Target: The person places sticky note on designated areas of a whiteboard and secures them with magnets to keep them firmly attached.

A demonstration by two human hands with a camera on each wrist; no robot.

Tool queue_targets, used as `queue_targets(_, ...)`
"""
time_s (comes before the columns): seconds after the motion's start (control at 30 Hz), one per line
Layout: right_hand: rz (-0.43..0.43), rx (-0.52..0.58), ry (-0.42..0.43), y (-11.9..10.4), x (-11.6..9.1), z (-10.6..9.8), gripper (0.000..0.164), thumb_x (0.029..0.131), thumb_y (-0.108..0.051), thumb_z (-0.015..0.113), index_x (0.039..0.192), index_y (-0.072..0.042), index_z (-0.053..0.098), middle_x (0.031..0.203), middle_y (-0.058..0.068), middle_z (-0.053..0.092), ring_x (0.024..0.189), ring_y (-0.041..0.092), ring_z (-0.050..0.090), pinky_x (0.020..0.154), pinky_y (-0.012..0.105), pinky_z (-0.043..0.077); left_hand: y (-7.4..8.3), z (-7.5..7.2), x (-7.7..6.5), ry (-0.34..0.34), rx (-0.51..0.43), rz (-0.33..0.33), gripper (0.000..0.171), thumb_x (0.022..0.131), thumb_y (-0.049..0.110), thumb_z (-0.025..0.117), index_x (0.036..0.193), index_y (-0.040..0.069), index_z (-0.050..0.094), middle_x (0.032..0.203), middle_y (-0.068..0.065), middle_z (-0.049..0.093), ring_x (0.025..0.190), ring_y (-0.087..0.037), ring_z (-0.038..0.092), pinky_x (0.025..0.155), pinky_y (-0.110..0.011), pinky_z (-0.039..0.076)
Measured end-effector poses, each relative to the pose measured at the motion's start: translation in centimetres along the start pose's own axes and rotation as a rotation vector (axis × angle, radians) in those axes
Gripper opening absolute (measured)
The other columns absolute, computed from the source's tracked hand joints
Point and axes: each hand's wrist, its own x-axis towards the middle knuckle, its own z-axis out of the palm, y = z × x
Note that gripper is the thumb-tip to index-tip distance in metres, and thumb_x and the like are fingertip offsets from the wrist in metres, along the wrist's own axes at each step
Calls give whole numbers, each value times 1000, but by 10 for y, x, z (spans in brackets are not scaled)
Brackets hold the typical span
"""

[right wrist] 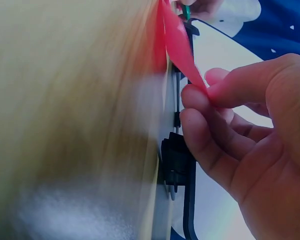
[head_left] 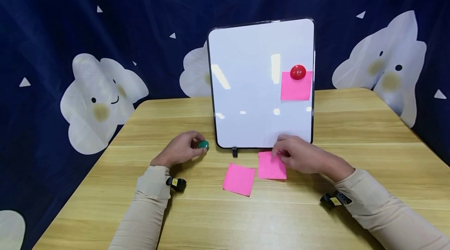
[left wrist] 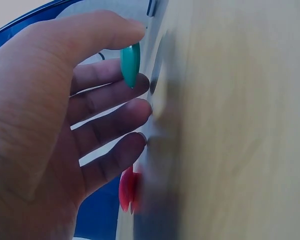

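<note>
Left hand (head_left: pixel 180 149) has narrow grip on glossy, rounded green disc (head_left: pixel 203 145). Right hand (head_left: pixel 305 154) pinches thin, square pink note (head_left: pixel 270 168), edge raised off wood-grained desk (head_left: pixel 200 218).

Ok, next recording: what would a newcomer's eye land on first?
Probably the whiteboard standing on the table, with a red magnet over the top edge of a pink note near its right side. Then the right hand pinching a second pink note in front of the board, and the left hand holding a green magnet left of it.
</note>
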Motion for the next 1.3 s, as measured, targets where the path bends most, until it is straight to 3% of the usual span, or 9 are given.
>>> queue_targets(0.47, -27, -34, 56, -1, 0, 0, 24, 86, 10, 68, 100, -8, 77, 96, -2, 65, 88, 14, 57, 74, 28, 52, 0, 0, 0, 29, 3, 23, 28, 88, 31, 76, 110, 16, 69, 96, 4, 67, 87, -15, 61, 76, -35, 52)
queue_targets(0.83, 71, 19, 36, -4, 0, -2, 30, 88, 5, 69, 114, -8, 75, 103, -2, 67, 92, 17, 56, 74, 29, 52, 0, -1, 1, 71, 23, 40, 31, 88, 34, 75, 112, 15, 69, 95, 5, 67, 84, -14, 61, 74, -34, 52)
queue_targets(1.3, 19, 34, 99, -3, 0, -4, 36, 87, 6, 69, 123, -1, 70, 104, 0, 63, 88, 16, 52, 65, 24, 49, 4, -2, 0, 137, 11, 71, 27, 89, 35, 75, 109, 16, 70, 93, 6, 66, 79, -13, 60, 67, -33, 51)
